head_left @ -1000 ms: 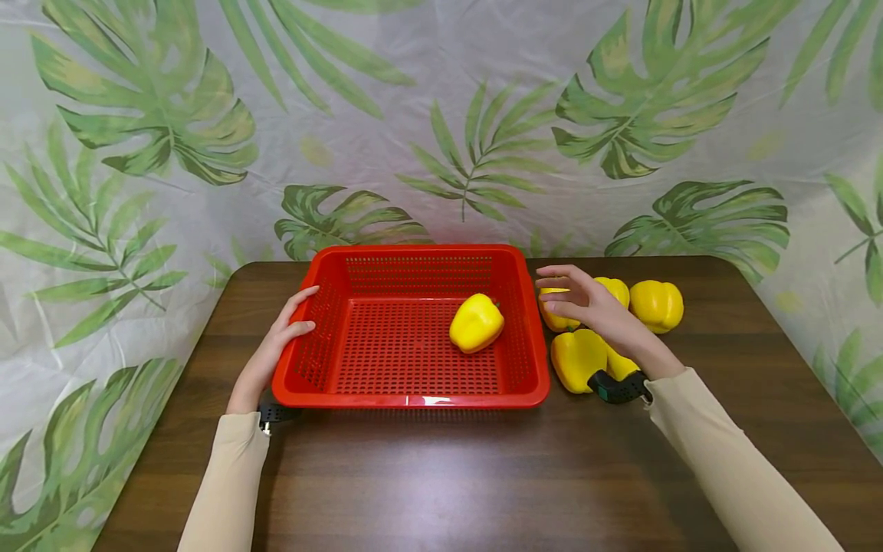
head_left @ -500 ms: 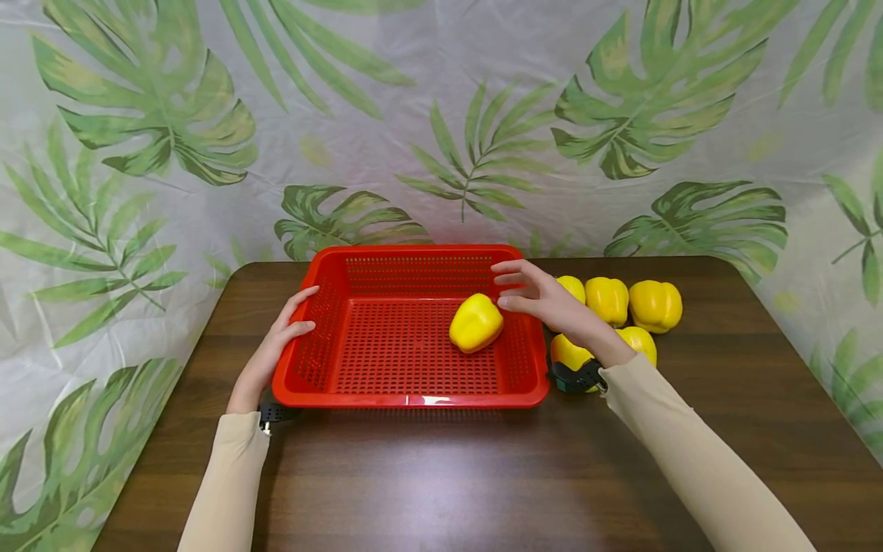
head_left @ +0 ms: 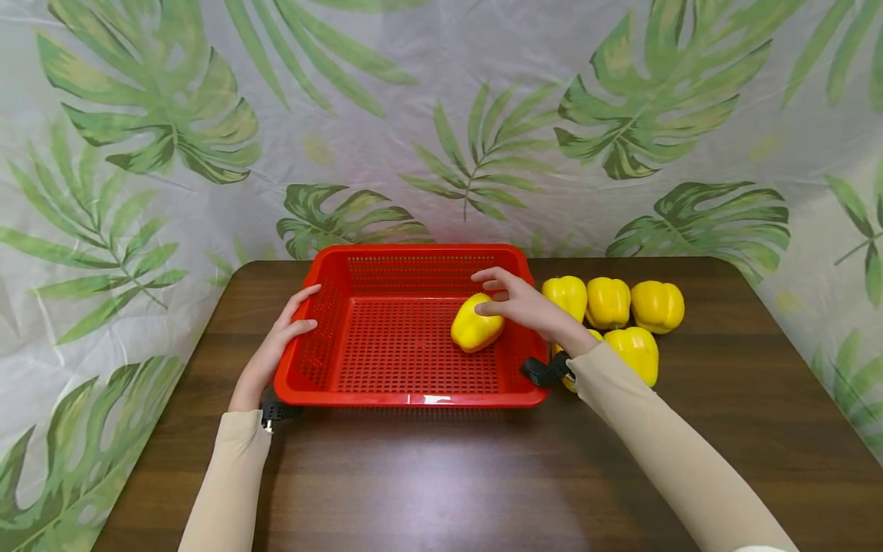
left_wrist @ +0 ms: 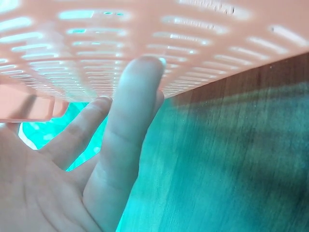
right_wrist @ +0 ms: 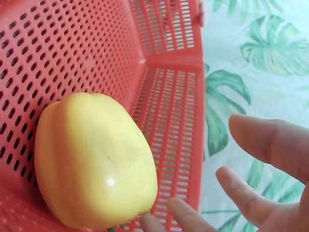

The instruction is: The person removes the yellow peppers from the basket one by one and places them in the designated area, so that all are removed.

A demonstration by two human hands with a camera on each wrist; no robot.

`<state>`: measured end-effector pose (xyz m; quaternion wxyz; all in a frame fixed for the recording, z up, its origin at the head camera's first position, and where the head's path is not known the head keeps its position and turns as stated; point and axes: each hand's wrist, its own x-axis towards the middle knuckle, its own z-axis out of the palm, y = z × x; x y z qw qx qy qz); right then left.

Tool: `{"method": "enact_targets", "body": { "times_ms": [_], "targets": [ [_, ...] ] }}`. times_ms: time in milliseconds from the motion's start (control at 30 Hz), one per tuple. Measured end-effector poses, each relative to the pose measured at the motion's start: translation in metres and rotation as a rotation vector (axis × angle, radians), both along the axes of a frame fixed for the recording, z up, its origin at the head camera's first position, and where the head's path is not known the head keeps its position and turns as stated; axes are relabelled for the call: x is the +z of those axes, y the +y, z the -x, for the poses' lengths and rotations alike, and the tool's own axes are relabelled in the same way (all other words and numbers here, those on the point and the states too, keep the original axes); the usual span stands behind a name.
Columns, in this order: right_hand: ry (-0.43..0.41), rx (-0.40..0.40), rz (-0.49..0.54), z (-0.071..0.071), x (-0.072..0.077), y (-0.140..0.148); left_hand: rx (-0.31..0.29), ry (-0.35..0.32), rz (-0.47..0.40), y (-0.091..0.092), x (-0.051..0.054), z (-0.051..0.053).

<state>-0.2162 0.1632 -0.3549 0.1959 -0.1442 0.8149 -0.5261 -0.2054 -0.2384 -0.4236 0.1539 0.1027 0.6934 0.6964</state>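
A red plastic basket (head_left: 414, 399) with perforated walls stands on the table. My left hand (head_left: 281, 345) holds its left rim, the thumb and a fingertip over the edge; in the left wrist view, other fingers lie along the outer wall. One yellow bell pepper (head_left: 476, 330) lies inside, toward the right end. Over the basket's right side hovers my right hand (head_left: 517, 305), fingers spread and slightly bent. In the right wrist view the pepper (right_wrist: 96, 159) sits beside these fingers with nothing gripped; whether a fingertip touches it, I cannot tell.
Several more yellow bell peppers (head_left: 631, 353) are grouped on the brown table (head_left: 428, 475), just right of the basket. My right forearm partly hides one. A leaf-patterned cloth (head_left: 441, 123) hangs behind the table.
My right hand has moved left, from above the grouped peppers across the basket's right rim to the pepper inside. My left hand, the basket and that pepper stay put.
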Motion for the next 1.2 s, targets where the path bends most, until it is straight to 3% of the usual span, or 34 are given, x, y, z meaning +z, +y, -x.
{"method": "enact_targets", "body": {
  "times_ms": [700, 967, 1200],
  "targets": [
    [-0.028, -0.011, -0.128, 0.010, -0.007, -0.014, 0.005, -0.003, 0.013, 0.001, 0.000, 0.000],
    [-0.065, 0.010, -0.232, 0.010, -0.008, -0.015, 0.001, -0.005, 0.009, 0.000, 0.000, 0.000],
    [-0.050, 0.059, -0.241, 0.013, -0.010, -0.018, 0.005, -0.006, 0.007, 0.000, 0.000, 0.000]
  ]
}}
